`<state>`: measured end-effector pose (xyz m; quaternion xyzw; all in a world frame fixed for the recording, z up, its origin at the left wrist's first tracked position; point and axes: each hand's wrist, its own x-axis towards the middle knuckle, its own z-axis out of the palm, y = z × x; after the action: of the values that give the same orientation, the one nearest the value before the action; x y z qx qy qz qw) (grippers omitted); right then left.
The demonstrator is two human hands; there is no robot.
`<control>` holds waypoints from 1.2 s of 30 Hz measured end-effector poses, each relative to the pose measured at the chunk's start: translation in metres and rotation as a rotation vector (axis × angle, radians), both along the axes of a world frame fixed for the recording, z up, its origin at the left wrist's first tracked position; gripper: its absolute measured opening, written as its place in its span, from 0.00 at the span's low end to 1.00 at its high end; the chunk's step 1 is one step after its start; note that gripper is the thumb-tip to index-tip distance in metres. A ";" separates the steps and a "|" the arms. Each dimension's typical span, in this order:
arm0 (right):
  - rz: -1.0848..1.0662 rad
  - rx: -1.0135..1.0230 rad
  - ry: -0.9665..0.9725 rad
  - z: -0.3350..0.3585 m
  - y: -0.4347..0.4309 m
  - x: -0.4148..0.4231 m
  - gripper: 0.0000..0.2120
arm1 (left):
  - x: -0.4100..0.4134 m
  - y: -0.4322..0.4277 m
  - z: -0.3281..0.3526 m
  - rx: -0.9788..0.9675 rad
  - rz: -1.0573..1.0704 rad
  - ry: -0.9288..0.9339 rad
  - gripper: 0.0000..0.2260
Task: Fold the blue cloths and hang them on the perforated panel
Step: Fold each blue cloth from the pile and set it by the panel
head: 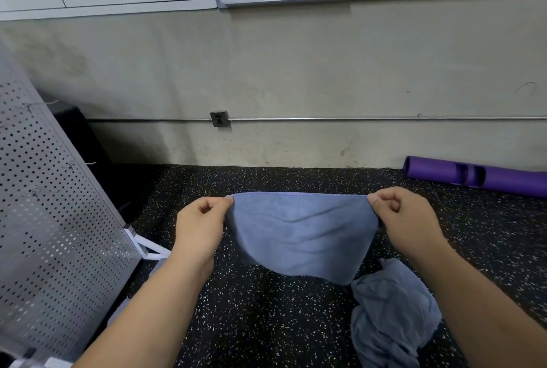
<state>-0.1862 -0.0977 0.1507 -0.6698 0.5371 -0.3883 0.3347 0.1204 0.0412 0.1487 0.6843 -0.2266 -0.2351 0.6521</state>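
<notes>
**Soft blue fabric cloth (302,234) held out by its two top corners**

The person's left hand (201,225) and right hand (405,219) each pinch one upper corner of the blue cloth between thumb and curled fingers. The hemmed top edge runs almost straight between them. The rest sags in a rounded belly above the black speckled rubber floor (266,323), apparently clear of it.

The cloth looks light and wholly limp, with no stiffness of its own, so a fold will likely lie only where the hands or a surface put it. It seems neither fragile nor slippery, and its napped face should catch on the fingertips. The corners and the stitched hem are probably the best places to hold it, since a grip in the middle would only bunch it. Bringing the two pinched corners together looks like the natural first fold.

A second, crumpled blue cloth (390,314) lies heaped on the floor just below the held one, beside the right forearm, and neither hand touches it. Whether the hanging tip brushes the heap cannot be told.

The grey perforated metal panel (44,219) leans at the left, well apart from both cloths. It carries what look like thin wire hooks, and no cloth shows on it. (A purple foam tube (488,178) lies along the wall at the far right, out of the way.)
</notes>
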 end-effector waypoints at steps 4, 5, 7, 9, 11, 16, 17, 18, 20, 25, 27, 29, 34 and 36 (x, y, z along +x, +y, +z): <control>-0.044 -0.005 -0.055 0.000 0.007 0.011 0.06 | -0.014 -0.003 -0.005 -0.005 -0.006 -0.015 0.07; -0.052 -0.011 -0.060 0.001 0.009 0.015 0.06 | -0.018 -0.004 -0.005 -0.004 -0.023 -0.037 0.06; -0.054 -0.025 -0.075 0.001 0.015 0.021 0.05 | -0.029 -0.006 -0.004 -0.009 -0.060 -0.066 0.05; -0.042 -0.028 -0.111 0.002 0.021 0.028 0.04 | -0.037 -0.008 -0.003 -0.011 -0.090 -0.088 0.05; -0.015 -0.024 -0.150 0.003 0.027 0.034 0.03 | -0.045 -0.009 -0.003 -0.020 -0.117 -0.094 0.04; 0.073 -0.032 -0.166 0.004 0.043 0.048 0.05 | -0.067 -0.010 -0.002 -0.019 -0.203 -0.123 0.04; 0.095 -0.033 -0.159 0.002 0.046 0.050 0.05 | -0.072 -0.009 -0.002 -0.015 -0.220 -0.140 0.04; 0.113 -0.034 -0.146 0.001 0.049 0.052 0.06 | -0.075 -0.009 -0.002 -0.011 -0.241 -0.152 0.04; 0.129 -0.046 -0.127 -0.002 0.054 0.055 0.07 | -0.081 -0.008 -0.004 0.005 -0.294 -0.170 0.04; 0.136 -0.053 -0.146 -0.004 0.065 0.062 0.08 | -0.090 -0.008 -0.011 0.063 -0.356 -0.233 0.04; 0.151 -0.056 -0.148 -0.005 0.069 0.064 0.09 | -0.092 -0.007 -0.012 0.058 -0.354 -0.247 0.03; 0.158 -0.057 -0.143 -0.004 0.071 0.065 0.09 | -0.093 -0.008 -0.014 0.050 -0.349 -0.233 0.03; 0.168 -0.072 -0.168 -0.003 0.073 0.066 0.11 | -0.094 -0.009 -0.015 0.039 -0.322 -0.214 0.02; 0.175 -0.068 -0.184 -0.004 0.074 0.067 0.12 | -0.094 -0.008 -0.015 0.038 -0.326 -0.195 0.01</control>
<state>-0.1188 -0.0235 0.1466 -0.6867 0.4304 -0.4354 0.3920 0.0266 0.0334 0.1338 0.6704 -0.3920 -0.2741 0.5672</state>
